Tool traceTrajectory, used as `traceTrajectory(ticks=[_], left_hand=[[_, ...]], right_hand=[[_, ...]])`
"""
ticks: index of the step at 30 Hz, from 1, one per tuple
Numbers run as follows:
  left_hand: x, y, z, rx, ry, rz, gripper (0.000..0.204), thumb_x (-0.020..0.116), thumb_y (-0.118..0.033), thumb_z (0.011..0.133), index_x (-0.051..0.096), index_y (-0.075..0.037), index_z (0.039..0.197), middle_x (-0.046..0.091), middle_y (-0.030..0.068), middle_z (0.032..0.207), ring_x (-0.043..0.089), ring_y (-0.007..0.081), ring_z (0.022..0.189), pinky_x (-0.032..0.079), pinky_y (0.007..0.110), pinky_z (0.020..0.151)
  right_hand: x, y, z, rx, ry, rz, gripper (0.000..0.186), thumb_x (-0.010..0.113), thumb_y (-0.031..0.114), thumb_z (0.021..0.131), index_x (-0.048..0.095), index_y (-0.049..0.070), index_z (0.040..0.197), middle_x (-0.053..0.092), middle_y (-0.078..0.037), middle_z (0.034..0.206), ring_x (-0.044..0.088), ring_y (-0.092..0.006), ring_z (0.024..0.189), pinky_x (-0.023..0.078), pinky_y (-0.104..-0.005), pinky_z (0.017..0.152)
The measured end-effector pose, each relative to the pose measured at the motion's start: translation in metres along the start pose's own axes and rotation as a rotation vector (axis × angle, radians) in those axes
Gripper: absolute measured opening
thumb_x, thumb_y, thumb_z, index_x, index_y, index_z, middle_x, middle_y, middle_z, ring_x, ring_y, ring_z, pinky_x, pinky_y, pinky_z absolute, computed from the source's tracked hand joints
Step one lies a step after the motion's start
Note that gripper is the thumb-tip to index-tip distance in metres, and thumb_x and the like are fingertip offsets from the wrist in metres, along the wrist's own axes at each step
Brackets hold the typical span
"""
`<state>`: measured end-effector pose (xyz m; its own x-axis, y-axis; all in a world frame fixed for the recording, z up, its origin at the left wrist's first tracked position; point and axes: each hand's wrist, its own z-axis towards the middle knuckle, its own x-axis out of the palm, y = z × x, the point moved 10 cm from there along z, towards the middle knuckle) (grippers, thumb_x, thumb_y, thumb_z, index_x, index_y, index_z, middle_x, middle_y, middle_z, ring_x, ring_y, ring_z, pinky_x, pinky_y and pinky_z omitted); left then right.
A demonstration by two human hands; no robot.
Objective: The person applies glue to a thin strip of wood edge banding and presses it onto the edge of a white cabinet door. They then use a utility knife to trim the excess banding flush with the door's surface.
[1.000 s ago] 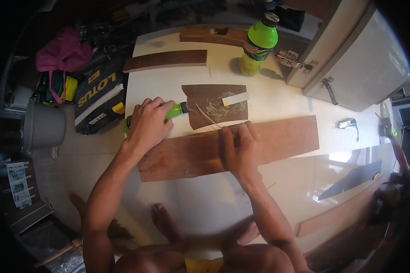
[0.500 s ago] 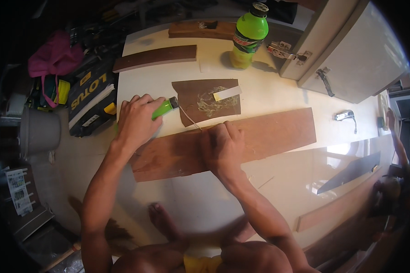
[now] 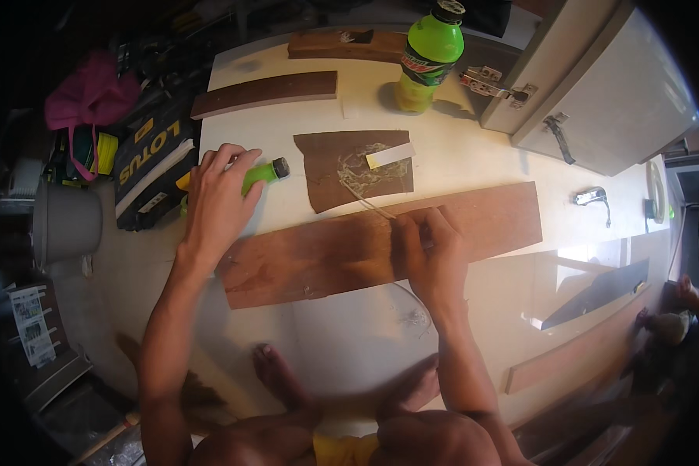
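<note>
Glossy pale floor [image 3: 124, 283] — white glare [image 3: 586, 252] at right, upright pale panels [image 3: 613, 101], metal hinge [image 3: 485, 81], dim background [image 3: 171, 27]

A green bottle [image 3: 429, 58] stands upright just by a slotted wooden block [image 3: 353, 45]. Nearer lies a brown strip [image 3: 266, 93]. To the right, a pale door [image 3: 617, 109] carries metal fittings; a hinge [image 3: 594, 197] lies apart. At far left are a pink bag [image 3: 92, 93], a dark case [image 3: 149, 175] and a grey bucket [image 3: 70, 221]. A plank [image 3: 575, 353] lies lower right.

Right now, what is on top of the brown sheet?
On the sheet lie pale strands and a white strip overlapping them. A cord from the right hand reaches over the sheet's lower edge. Whatever the strip covers is hidden.
</note>
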<state>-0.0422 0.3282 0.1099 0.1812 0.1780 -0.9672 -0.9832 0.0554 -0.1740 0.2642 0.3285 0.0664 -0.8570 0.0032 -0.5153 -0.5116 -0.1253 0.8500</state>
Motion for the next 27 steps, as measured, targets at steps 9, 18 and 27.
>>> traceTrajectory(ticks=[9,18,27], left_hand=[[0.000,-0.013,0.002,0.030,-0.039,0.007,0.056,0.085,-0.016,0.084,0.069,-0.008,0.137,0.067,0.0092,0.119,0.064,0.0326,0.112,0.049,0.048,0.100],[0.009,0.019,0.007,-0.102,0.112,-0.248,0.039,0.076,-0.007,0.092,0.069,0.004,0.128,0.070,0.0208,0.120,0.069,0.0410,0.108,0.054,0.044,0.095],[-0.044,0.054,0.001,-0.319,-0.271,-0.831,0.030,0.076,-0.014,0.103,0.069,0.004,0.127,0.076,0.0098,0.110,0.069,0.0099,0.099,0.055,0.029,0.087]], right_hand=[[-0.004,0.020,0.005,-0.062,-0.070,0.023,0.012,0.076,0.010,0.097,0.075,-0.002,0.093,0.067,-0.014,0.085,0.066,-0.0277,0.070,0.052,-0.0394,0.065],[0.049,0.018,0.003,-0.139,-0.014,0.040,0.010,0.075,0.008,0.095,0.073,0.000,0.089,0.063,-0.013,0.081,0.063,-0.0326,0.072,0.050,-0.0449,0.065],[0.047,0.013,0.000,-0.074,-0.016,0.116,0.008,0.076,0.005,0.094,0.072,0.000,0.089,0.063,-0.013,0.081,0.064,-0.0322,0.070,0.051,-0.0431,0.064]])
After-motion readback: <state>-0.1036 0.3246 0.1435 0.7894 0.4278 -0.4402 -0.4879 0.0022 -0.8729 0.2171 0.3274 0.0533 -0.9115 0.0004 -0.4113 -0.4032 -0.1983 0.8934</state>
